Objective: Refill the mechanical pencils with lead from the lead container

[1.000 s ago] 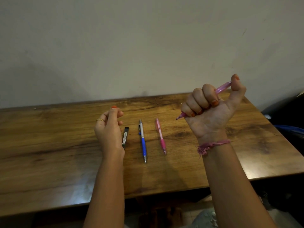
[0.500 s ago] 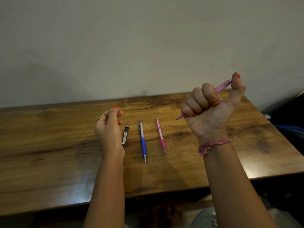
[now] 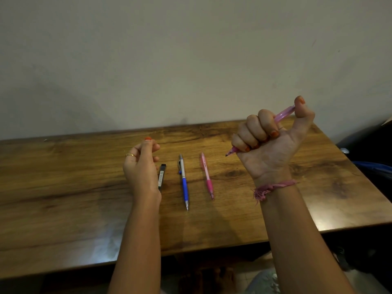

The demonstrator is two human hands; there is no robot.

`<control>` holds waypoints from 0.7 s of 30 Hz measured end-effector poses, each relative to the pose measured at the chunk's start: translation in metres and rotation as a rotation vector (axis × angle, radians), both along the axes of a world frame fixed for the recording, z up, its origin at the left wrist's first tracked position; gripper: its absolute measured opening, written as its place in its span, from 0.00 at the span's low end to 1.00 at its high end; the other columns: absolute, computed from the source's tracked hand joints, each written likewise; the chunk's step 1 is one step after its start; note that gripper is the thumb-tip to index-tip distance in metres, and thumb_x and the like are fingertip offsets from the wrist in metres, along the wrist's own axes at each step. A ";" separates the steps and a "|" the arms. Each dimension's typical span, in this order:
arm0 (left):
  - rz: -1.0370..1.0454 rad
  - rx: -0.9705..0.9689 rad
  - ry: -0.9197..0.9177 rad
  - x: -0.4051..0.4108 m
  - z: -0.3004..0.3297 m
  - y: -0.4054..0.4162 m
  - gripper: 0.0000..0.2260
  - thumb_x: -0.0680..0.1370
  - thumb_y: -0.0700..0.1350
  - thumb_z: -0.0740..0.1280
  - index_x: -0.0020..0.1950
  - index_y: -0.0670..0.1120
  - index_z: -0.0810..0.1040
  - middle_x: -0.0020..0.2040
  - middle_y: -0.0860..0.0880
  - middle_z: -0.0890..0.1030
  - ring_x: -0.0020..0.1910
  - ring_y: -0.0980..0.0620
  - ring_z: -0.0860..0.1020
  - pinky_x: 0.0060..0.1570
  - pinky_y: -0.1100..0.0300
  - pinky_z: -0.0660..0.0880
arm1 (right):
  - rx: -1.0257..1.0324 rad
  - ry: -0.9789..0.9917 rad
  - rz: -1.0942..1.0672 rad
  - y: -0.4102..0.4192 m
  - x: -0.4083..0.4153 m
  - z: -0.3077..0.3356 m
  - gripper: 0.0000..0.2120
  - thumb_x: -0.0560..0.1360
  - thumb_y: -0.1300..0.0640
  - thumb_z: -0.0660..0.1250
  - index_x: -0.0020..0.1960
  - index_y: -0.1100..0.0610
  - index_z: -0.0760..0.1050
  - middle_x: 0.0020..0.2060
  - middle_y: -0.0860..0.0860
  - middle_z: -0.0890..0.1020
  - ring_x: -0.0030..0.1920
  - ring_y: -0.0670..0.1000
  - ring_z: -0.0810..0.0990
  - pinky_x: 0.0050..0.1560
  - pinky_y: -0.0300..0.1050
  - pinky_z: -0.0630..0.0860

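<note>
Brown wood-grain counter (image 3: 63, 187) against a plain pale wall (image 3: 191, 49). Right hand (image 3: 269, 143) fisted round a translucent pink mechanical pencil (image 3: 283, 114), thumb on its cap, raised above the counter. Left hand (image 3: 141, 166) loosely curled, empty, just beside the slim black lead container (image 3: 162, 177); blue-and-silver pencil (image 3: 184, 181) and pink pencil (image 3: 207, 176) lie alongside.

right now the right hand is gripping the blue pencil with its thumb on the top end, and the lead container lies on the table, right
Not quite. In the head view the right hand grips a pink pencil, thumb on its top end. The blue pencil lies on the table, as does the lead container.
</note>
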State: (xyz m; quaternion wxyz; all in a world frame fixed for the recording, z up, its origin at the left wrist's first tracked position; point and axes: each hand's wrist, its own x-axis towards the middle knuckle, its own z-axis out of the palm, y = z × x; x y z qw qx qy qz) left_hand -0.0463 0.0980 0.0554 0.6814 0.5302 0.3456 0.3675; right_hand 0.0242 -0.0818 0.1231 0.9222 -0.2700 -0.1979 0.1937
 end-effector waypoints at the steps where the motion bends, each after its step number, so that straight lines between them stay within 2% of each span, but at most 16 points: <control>1: 0.000 0.002 0.000 0.000 0.000 0.000 0.05 0.76 0.51 0.67 0.43 0.54 0.80 0.37 0.59 0.83 0.30 0.66 0.74 0.29 0.70 0.71 | 0.002 0.003 -0.003 0.000 0.000 0.000 0.26 0.70 0.34 0.51 0.25 0.52 0.54 0.20 0.46 0.55 0.22 0.46 0.50 0.26 0.41 0.45; 8: 0.005 0.000 -0.004 0.000 0.000 0.001 0.04 0.76 0.51 0.67 0.43 0.54 0.80 0.37 0.59 0.83 0.29 0.66 0.74 0.26 0.72 0.70 | -0.002 -0.004 0.005 0.001 -0.001 0.001 0.26 0.70 0.33 0.51 0.25 0.52 0.54 0.20 0.46 0.55 0.22 0.46 0.50 0.24 0.40 0.47; 14: 0.009 -0.001 0.008 0.000 -0.001 0.001 0.04 0.76 0.51 0.67 0.43 0.54 0.80 0.38 0.59 0.83 0.30 0.67 0.75 0.31 0.69 0.71 | 0.000 -0.002 -0.003 0.000 -0.001 0.001 0.26 0.70 0.33 0.51 0.25 0.52 0.54 0.20 0.46 0.55 0.22 0.46 0.51 0.24 0.40 0.47; 21: 0.014 -0.005 0.003 0.000 0.001 0.000 0.04 0.76 0.50 0.67 0.43 0.54 0.80 0.38 0.59 0.83 0.30 0.67 0.75 0.29 0.70 0.71 | -0.013 -0.016 0.002 0.000 0.000 0.001 0.25 0.70 0.34 0.50 0.25 0.51 0.54 0.20 0.46 0.56 0.22 0.46 0.51 0.24 0.39 0.48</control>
